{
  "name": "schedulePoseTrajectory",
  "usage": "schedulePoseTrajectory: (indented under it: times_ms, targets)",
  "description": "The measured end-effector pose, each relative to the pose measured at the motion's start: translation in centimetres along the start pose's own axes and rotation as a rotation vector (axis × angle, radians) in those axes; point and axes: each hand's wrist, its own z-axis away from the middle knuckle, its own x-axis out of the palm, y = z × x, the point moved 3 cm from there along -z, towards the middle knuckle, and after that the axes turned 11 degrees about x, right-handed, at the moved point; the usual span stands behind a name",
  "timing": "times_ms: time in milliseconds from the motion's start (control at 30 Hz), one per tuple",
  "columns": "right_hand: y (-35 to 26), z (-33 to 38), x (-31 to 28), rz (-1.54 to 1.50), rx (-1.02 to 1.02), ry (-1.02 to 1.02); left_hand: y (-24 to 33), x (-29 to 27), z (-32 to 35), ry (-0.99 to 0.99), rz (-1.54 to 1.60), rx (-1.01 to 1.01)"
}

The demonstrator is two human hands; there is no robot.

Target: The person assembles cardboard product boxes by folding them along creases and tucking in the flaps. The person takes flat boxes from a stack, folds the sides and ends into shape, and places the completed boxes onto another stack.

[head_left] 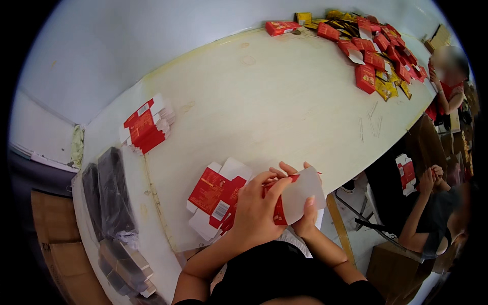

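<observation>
Between my two hands, just past the table's front edge, is a red carton [280, 209] with a large white flap standing up. My left hand [258, 206] wraps over its left side, the thumb and fingers bent round the card. From the right, my right hand [308, 217] grips it, its thumb against the white flap. Part of the carton is hidden behind my fingers. Left of my left hand lies a stack of flat red and white carton blanks [213, 195], their white flaps spread outward.
Another stack of blanks [146, 128] lies at the far left. Red boxes and yellow packets [375, 56] are heaped at the far right. Dark plastic-wrapped bundles [113, 188] line the left edge. On the right sit two people, one holding a red and white blank [405, 174].
</observation>
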Motion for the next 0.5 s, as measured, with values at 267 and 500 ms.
schedulePoseTrajectory:
  times_ms: [267, 500]
  targets:
    - [-1.9, 0.3, -0.7, 0.214, 0.029, 0.18, 0.8, -0.2, -1.0, -0.054, -0.116, 0.043]
    - [-2.7, -0.1, -1.1, 0.472, 0.032, -0.133, 0.6, 1.1, -0.7, -0.112, -0.232, -0.023]
